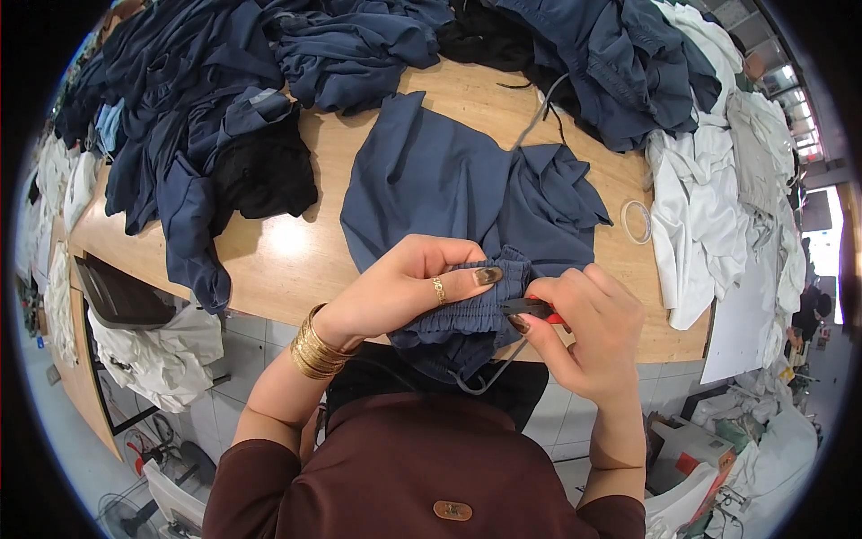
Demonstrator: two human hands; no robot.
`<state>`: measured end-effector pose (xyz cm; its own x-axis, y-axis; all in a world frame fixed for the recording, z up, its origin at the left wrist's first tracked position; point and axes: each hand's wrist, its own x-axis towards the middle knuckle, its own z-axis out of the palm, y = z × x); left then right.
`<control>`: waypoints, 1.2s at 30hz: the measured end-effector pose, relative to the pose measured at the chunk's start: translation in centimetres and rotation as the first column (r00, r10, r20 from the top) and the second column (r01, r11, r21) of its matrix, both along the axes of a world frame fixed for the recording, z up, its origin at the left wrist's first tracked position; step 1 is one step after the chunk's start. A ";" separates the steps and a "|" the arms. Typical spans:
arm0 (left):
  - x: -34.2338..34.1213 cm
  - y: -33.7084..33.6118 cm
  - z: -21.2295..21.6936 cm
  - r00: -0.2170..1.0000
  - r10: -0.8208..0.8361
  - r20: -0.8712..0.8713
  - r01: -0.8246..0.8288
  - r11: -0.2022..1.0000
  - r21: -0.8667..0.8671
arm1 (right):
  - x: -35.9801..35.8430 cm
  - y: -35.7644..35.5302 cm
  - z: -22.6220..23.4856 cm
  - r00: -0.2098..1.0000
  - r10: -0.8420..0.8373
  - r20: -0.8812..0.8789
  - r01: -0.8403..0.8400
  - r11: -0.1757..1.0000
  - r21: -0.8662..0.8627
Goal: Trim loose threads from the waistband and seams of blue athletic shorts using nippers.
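A pair of navy shorts [422,180] lies on the table, its gathered elastic waistband [460,316] at the near edge. My left hand [417,280] is closed on this waistband, thumb on top. Held in my right hand [588,328] is a small pair of snips [528,308] with red handles and dark blades. The blade tips touch the side of the waistband; the exact cutting point is too small to make out. A grey drawstring [480,390] loops below the waistband towards my lap.
Piles of navy garments [197,63] cover the far left, with more navy clothes [620,72] at the far right. A roll of clear tape [637,222] sits on the wooden table [269,260]. White garments [696,207] lie right; a dark bin [135,292] is lower left.
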<state>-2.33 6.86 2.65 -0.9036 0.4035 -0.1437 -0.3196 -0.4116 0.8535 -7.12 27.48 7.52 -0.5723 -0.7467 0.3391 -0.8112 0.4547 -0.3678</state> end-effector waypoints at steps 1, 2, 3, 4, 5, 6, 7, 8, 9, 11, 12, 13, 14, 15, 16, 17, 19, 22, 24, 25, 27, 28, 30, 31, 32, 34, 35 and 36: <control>0.0 0.0 0.0 1.000 0.003 -0.003 -0.003 1.000 0.003 | 0.0 0.0 0.0 1.000 -0.001 -0.003 0.001 1.000 0.005; 0.0 0.0 0.0 1.000 0.003 -0.003 -0.003 1.000 0.003 | 0.0 -0.1 0.0 1.000 -0.001 -0.003 0.001 1.000 0.004; 0.0 0.1 0.1 1.000 0.003 0.000 -0.003 1.000 0.005 | 0.1 -0.1 -0.2 1.000 -0.001 0.001 0.001 1.000 -0.004; 0.0 0.1 0.1 1.000 0.004 0.003 -0.004 1.000 0.007 | 0.1 -0.2 -0.3 1.000 -0.001 0.005 0.001 1.000 -0.012; 0.0 0.1 0.1 1.000 0.003 0.003 -0.003 1.000 0.007 | 0.0 -0.1 -0.4 1.000 -0.002 0.005 0.002 1.000 -0.012; 0.0 0.1 0.1 1.000 0.005 0.004 -0.005 1.000 0.012 | 0.0 -0.1 -0.4 1.000 0.009 0.007 -0.009 1.000 -0.018; 0.0 0.1 0.0 1.000 0.006 0.005 -0.006 1.000 0.017 | 0.0 -0.1 -0.5 1.000 0.020 0.008 -0.020 1.000 -0.024; 0.1 0.1 0.0 1.000 0.007 0.005 -0.007 1.000 0.016 | 0.0 -0.1 -0.6 1.000 0.021 0.008 -0.020 0.999 -0.025; 0.0 0.0 0.0 1.000 0.006 0.002 -0.006 1.000 0.014 | 0.0 0.0 -0.6 1.000 0.008 0.015 -0.008 0.999 -0.038; 0.0 0.0 0.0 1.000 0.004 -0.002 -0.004 1.000 0.012 | 0.0 0.0 -0.6 1.000 -0.005 0.022 0.006 0.999 -0.050; 0.0 0.0 0.0 1.000 0.005 -0.002 -0.005 1.000 0.013 | 0.1 -0.2 -0.6 0.999 -0.013 0.041 0.015 0.997 -0.071; 0.1 0.0 0.0 1.000 0.007 -0.003 -0.007 1.000 0.014 | 0.1 -0.3 -0.6 0.998 -0.020 0.060 0.025 0.996 -0.091; 0.1 0.0 0.0 1.000 0.008 -0.002 -0.007 1.000 0.013 | 0.1 -0.4 -0.6 0.998 -0.019 0.060 0.024 0.995 -0.092; 0.1 0.1 0.1 1.000 0.012 -0.003 -0.012 1.000 0.008 | 0.1 -0.4 -0.7 0.999 -0.002 0.041 0.005 0.997 -0.076; 0.1 0.1 0.1 1.000 0.017 -0.004 -0.017 1.000 0.004 | 0.1 -0.4 -0.8 1.000 0.015 0.022 -0.013 0.998 -0.059; 0.1 0.1 0.0 1.000 0.016 -0.004 -0.016 1.000 0.004 | 0.1 -0.4 -0.9 1.000 0.014 0.022 -0.012 0.998 -0.059; 0.1 0.0 -0.2 1.000 0.024 -0.011 -0.024 1.000 0.005 | 0.1 -0.2 -1.2 0.998 -0.029 0.053 0.035 0.993 -0.111; 0.2 0.0 -0.2 0.999 0.041 -0.011 -0.041 0.999 0.006 | 0.2 -0.1 -1.0 0.997 -0.031 0.076 0.040 0.991 -0.124; 0.2 0.0 -0.3 0.999 0.047 -0.017 -0.047 0.999 -0.003 | 0.6 -0.1 -0.9 0.997 -0.032 0.073 0.039 0.994 -0.099; 0.2 0.0 -0.3 0.998 0.052 -0.024 -0.052 0.999 -0.012 | 0.7 -0.1 -0.9 0.997 -0.033 0.069 0.038 0.997 -0.073; 0.2 0.1 -0.3 0.998 0.054 -0.022 -0.055 0.998 -0.015 | 0.7 -0.1 -0.9 0.998 -0.030 0.047 0.033 0.998 -0.060; 0.2 0.1 -0.3 0.998 0.058 -0.021 -0.058 0.998 -0.019 | 0.7 -0.1 -0.9 0.999 -0.026 0.024 0.027 0.999 -0.047; 0.1 0.1 -0.3 0.998 0.052 -0.019 -0.052 0.998 -0.019 | 0.7 -0.1 -0.9 1.000 -0.024 0.014 0.025 0.999 -0.034; 0.2 0.1 -0.3 0.999 0.047 -0.016 -0.047 0.999 -0.019 | 0.7 -0.1 -0.8 1.000 -0.021 0.003 0.021 1.000 -0.022; 0.2 0.2 0.0 0.999 0.049 -0.016 -0.049 0.999 -0.020 | 0.7 -0.1 -0.8 1.000 -0.019 0.004 0.020 1.000 -0.024; 0.2 0.5 0.6 0.996 0.089 0.028 -0.087 0.995 -0.055 | 0.6 -0.1 -0.8 0.999 -0.009 -0.037 0.009 1.000 -0.009; 0.1 0.5 0.6 0.996 0.088 0.028 -0.086 0.995 -0.054 | 0.6 0.0 -0.8 0.999 -0.010 -0.036 0.010 1.000 -0.008; 0.1 0.5 0.7 0.996 0.089 0.032 -0.087 0.995 -0.053 | 0.6 0.0 -0.8 0.999 -0.011 -0.045 0.011 1.000 -0.008</control>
<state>-2.19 7.35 3.34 -0.9296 0.3138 -0.1935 -0.3133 -0.3956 0.8633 -6.55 27.44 6.75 -0.5647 -0.7376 0.3703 -0.8218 0.4611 -0.3347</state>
